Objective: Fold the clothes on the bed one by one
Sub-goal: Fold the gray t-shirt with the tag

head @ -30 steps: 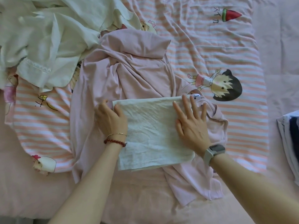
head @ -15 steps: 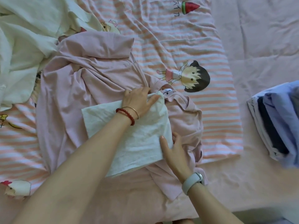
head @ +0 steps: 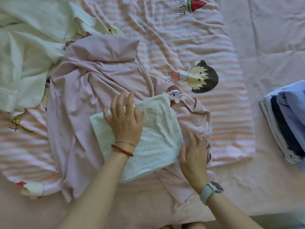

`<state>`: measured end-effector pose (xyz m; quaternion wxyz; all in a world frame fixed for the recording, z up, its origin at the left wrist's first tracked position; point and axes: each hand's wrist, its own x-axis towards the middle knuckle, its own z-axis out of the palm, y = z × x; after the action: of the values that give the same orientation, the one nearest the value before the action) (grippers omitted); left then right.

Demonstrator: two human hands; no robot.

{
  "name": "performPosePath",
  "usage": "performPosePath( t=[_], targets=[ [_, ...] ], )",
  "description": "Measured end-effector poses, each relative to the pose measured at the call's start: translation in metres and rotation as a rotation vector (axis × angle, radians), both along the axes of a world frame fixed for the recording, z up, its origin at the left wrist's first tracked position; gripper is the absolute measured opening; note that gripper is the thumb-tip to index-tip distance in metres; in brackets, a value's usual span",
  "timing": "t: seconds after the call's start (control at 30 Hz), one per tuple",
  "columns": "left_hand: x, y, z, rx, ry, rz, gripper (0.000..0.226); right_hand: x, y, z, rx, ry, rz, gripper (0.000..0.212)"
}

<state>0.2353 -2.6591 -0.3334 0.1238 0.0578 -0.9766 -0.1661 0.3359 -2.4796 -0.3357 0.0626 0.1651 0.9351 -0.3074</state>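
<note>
The folded white garment point(head: 148, 129) lay near the middle of the bed point(head: 272, 38), on top of a rumpled pink shirt point(head: 79, 100). The left hand point(head: 124, 120) lay flat on its upper left part, palm down, fingers straight and spread, pointing toward twelve o'clock, holding nothing; its forearm ran down toward seven o'clock, with a red bead bracelet point(head: 122, 150) and a thin gold one at the wrist. The right hand point(head: 194, 153) lay at the garment's four o'clock edge, fingers extended and slightly parted, pressing against the edge rather than gripping it, a grey watch point(head: 210, 192) on the wrist. At ten o'clock sat a heap of cream clothes point(head: 24, 55). At three o'clock stood a stack of folded blue clothes point(head: 287, 119). A striped cartoon sheet point(head: 189, 38) lay beneath.
</note>
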Motion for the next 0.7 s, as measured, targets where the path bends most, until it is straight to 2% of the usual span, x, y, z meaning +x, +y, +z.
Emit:
performPosePath(
  t=[0.03, 0.1, 0.2, 0.27, 0.37, 0.43, 0.5, 0.53, 0.6, 0.7],
  targets=[
    [0.018, -0.008, -0.002, -0.021, -0.018, 0.022, 0.044, -0.006, -0.004, 0.002, 0.039, 0.066, 0.098, 0.052],
    [0.050, -0.022, -0.008, -0.021, -0.207, 0.075, 0.050, -0.021, -0.014, -0.001, 0.106, 0.111, 0.324, 0.056],
    [0.071, -0.045, -0.024, -0.016, -0.513, 0.158, 0.057, -0.044, -0.024, -0.014, 0.203, -0.105, 0.588, 0.056],
    [0.068, -0.060, -0.030, -0.021, -0.545, 0.168, 0.062, -0.053, -0.021, -0.023, 0.225, -0.172, 0.609, 0.057],
    [0.064, -0.067, -0.021, 0.108, -0.399, 0.182, 0.060, -0.060, -0.017, -0.015, 0.096, 0.021, 0.427, 0.051],
    [0.071, -0.067, -0.016, 0.346, -0.300, 0.293, 0.055, -0.059, -0.015, -0.006, -0.097, 0.077, 0.176, 0.035],
    [0.080, -0.070, -0.014, 0.620, -0.379, 0.447, 0.045, -0.058, -0.016, -0.001, -0.290, -0.064, 0.007, 0.026],
    [0.083, -0.072, -0.014, 0.682, -0.424, 0.510, 0.041, -0.058, -0.017, 0.001, -0.311, -0.142, -0.013, 0.030],
    [0.085, -0.074, -0.013, 0.687, -0.468, 0.554, 0.037, -0.061, -0.017, 0.001, -0.403, -0.222, -0.056, 0.038],
    [0.078, -0.076, -0.012, 0.755, -0.576, 0.584, 0.036, -0.066, -0.021, 0.005, -0.564, -0.249, -0.137, 0.031]
  ],
)
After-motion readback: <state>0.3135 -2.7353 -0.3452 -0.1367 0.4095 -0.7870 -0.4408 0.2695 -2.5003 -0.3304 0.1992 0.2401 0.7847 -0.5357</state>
